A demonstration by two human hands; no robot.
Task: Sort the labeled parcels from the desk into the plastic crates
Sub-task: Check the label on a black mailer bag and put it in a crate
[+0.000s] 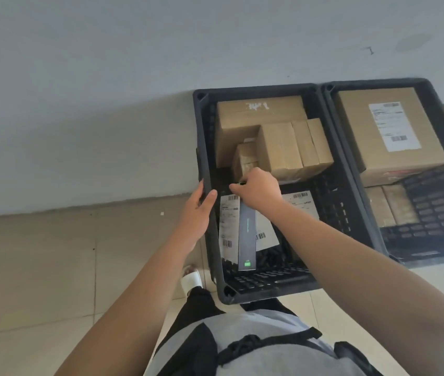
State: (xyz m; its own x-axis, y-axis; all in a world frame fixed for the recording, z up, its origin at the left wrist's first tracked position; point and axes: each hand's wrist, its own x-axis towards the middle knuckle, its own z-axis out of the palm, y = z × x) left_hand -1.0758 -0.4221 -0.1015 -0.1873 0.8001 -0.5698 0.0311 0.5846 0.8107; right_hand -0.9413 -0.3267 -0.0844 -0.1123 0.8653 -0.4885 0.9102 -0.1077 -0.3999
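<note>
Here, right hand [258,189] grips slim matte box [246,234].

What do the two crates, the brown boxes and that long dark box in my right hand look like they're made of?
The left crate and right crate: dark moulded plastic, matte, with slotted lattice walls. The brown boxes: plain cardboard, matte, with folded edges; the big one carries a white paper label. The long dark box held by the right hand: probably smooth printed card, slightly glossy, though that's uncertain.

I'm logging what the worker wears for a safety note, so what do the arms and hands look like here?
Both forearms are bare, with no sleeves in view. The left hand and right hand wear no gloves, and no rings, watch or wristbands show.
</note>
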